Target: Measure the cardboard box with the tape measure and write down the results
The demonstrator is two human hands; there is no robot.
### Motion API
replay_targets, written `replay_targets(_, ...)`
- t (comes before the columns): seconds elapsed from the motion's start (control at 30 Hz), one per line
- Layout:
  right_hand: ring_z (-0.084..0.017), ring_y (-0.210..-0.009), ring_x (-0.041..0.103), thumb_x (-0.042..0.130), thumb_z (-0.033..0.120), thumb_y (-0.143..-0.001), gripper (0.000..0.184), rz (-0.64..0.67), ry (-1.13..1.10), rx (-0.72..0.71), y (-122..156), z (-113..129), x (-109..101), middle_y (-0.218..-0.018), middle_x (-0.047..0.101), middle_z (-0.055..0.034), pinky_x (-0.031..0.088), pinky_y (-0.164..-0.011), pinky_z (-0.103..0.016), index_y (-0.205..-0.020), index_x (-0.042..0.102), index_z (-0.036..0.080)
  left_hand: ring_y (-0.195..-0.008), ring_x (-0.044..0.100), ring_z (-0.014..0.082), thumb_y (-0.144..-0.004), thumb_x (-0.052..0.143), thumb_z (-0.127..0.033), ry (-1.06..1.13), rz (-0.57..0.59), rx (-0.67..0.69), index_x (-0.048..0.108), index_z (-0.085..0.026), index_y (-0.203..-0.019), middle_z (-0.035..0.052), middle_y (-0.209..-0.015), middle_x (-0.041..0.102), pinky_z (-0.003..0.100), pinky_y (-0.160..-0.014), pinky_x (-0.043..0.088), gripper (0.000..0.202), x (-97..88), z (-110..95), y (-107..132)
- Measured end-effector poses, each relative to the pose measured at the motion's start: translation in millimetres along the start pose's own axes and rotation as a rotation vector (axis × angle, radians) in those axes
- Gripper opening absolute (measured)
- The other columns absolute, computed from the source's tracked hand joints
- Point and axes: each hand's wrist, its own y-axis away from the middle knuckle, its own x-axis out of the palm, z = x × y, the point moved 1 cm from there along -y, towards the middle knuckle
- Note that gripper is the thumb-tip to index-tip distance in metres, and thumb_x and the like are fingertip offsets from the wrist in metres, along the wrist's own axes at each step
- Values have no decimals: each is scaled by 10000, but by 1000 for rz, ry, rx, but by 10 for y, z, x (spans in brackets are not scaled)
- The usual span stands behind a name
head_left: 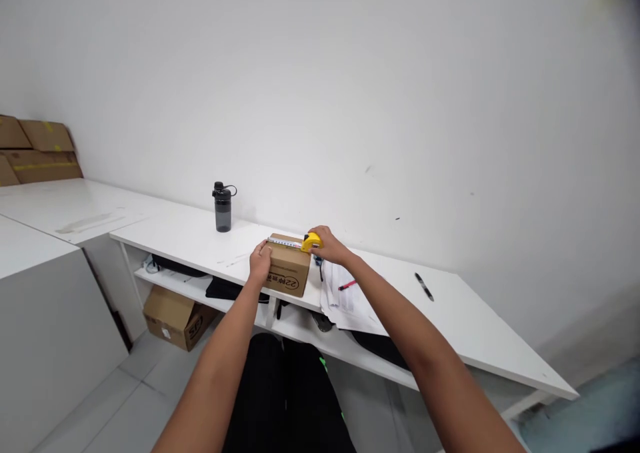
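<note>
A small brown cardboard box (289, 270) sits near the front edge of a white desk (465, 320). A yellow tape measure (311, 241) rests on the box's top right corner, its white blade (285, 242) drawn out across the top of the box. My right hand (327, 244) grips the tape measure's body. My left hand (261, 261) is closed at the box's left edge, pinching the end of the blade there.
A dark water bottle (223, 207) stands at the back left of the desk. White papers with a red pen (346, 286) lie right of the box, and a black pen (424, 286) further right. A cardboard box (179, 318) sits on the floor below; flattened boxes (35, 150) lean far left.
</note>
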Motion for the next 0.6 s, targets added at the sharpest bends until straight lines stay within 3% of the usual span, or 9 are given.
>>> replay_targets(0.33,-213,-1088,559,624,259,-772,568,-17,-148,-30,-609,598,686,-1266,518,-87,447,-961,-368,-1311,447,236,-1173,594,242,-865,537,-289,-16,20,14,606,-145,-1286,118,-1316,627,365,-1027,444,450,-66,43,-50)
replay_targets(0.5,-211,-980,598,663,355,-754,579,-114,-310,52,-596,592,761,-1129,614,-43,470,-890,-367,-1277,444,242,-1182,591,243,-865,537,-281,-33,30,16,585,-144,-1315,119,-1329,621,363,-1028,447,473,-70,35,-36)
replay_targets(0.6,-219,-1009,595,642,368,-766,499,-259,-322,109,-547,548,730,-1142,622,-35,464,-901,-366,-1226,489,250,-1164,604,246,-861,543,-277,-45,38,11,616,-153,-1283,116,-1302,639,376,-1029,454,446,-51,20,-10)
